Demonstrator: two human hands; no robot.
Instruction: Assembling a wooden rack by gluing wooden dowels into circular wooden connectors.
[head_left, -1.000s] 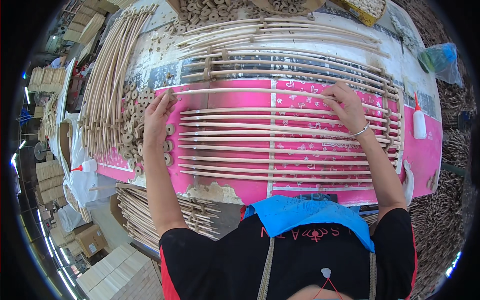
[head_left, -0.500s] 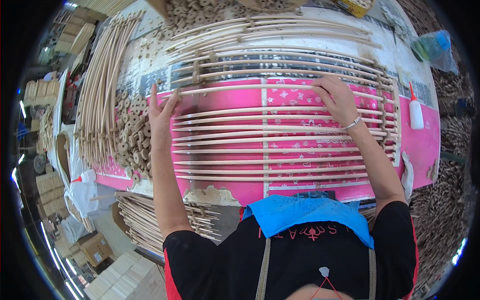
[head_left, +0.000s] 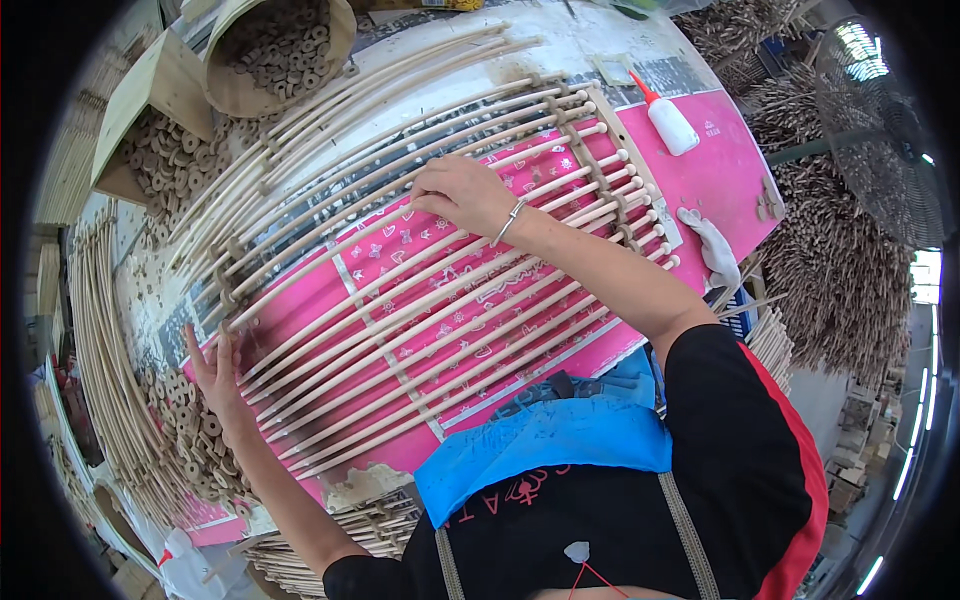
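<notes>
My right hand [head_left: 463,195] is closed on a pale wooden rod [head_left: 320,262], its fingers pinching near the middle. At that rod's left end is my left hand [head_left: 217,378], its index finger stretched out and its thumb against a small brown wooden disc [head_left: 226,327] at the tip. The fingers partly hide this disc. Several similar rods [head_left: 400,345] lie side by side across the pink table cover, with round knobs at their right ends. Brown discs [head_left: 603,185] sit in a row near those knobs, and more discs [head_left: 226,275] are on the far rods' left ends.
Loose discs [head_left: 190,430] lie heaped beside a long bundle of rods [head_left: 110,340] at left. A tipped round tub [head_left: 215,70] and a wooden box [head_left: 105,150] hold more discs. At right are a white glue bottle [head_left: 672,125], a white glove [head_left: 712,245] and a fan [head_left: 870,150].
My view has turned, so the table now slants up to the right. Both hands stay at the same rod, the left at its tip and the right along its length.
</notes>
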